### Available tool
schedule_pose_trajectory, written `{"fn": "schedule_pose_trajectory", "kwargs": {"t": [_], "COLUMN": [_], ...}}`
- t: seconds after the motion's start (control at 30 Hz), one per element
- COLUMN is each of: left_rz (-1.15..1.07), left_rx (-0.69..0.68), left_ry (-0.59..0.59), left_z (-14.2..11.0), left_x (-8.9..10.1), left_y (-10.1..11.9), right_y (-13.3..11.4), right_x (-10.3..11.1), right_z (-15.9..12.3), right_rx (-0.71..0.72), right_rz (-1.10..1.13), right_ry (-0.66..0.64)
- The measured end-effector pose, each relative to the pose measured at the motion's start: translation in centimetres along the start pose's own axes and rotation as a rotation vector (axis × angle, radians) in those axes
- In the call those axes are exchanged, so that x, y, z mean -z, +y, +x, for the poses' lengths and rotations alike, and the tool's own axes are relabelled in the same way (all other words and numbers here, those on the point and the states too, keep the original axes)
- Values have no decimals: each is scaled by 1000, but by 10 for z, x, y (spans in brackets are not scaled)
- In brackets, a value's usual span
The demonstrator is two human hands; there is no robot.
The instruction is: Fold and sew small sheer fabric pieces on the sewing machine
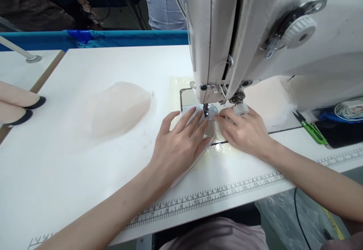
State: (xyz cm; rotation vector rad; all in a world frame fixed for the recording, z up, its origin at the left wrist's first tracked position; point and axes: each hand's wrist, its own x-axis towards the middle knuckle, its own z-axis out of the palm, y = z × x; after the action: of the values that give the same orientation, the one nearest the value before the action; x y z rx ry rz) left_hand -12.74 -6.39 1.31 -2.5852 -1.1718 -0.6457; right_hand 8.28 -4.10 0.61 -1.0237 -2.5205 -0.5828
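My left hand (181,144) lies flat with its fingers spread on a thin, pale piece of fabric (211,131) just left of the presser foot (206,110) of a white sewing machine (249,34). My right hand (244,131) rests on the fabric to the right of the needle, its fingers curled and pinching the fabric's edge. Both hands' fingertips nearly meet under the machine's head. Most of the fabric is hidden beneath my hands.
A stack of pale peach fabric pieces (119,108) lies on the white table (70,159) to the left. Green thread snips (312,129) sit at the right. A ruler strip (215,195) runs along the table's front edge. A person in a striped shirt (164,4) stands behind.
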Motion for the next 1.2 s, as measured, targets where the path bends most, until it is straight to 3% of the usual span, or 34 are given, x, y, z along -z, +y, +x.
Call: {"fn": "schedule_pose_trajectory", "kwargs": {"t": [0.07,0.13,0.23,0.37,0.53,0.6,0.73,0.9,1.07,1.2], "left_rz": [-118,-240,-229,-113,-435,-483,-460,-480,-119,89], "left_rx": [5,4,-5,41,255,265,212,132,-154,-202], "left_ry": [-48,-176,-338,-249,-248,-263,-299,-257,-150,-106], "left_z": [-1,-2,-4,-1,12,17,20,14,1,-6], "left_x": [15,28,33,14,0,1,2,-2,0,6], "left_y": [2,4,7,5,-7,-12,-18,-21,-11,0], "right_y": [0,-1,-3,-1,1,1,1,2,0,-5], "right_x": [2,3,3,0,-5,-7,-8,-6,1,2], "right_z": [0,0,2,2,0,1,5,3,-2,-5], "right_rx": [75,135,142,92,-96,-167,-245,-181,11,84], "right_rz": [117,224,280,320,510,535,529,516,365,276], "right_ry": [31,33,93,136,117,120,117,114,92,115]}}
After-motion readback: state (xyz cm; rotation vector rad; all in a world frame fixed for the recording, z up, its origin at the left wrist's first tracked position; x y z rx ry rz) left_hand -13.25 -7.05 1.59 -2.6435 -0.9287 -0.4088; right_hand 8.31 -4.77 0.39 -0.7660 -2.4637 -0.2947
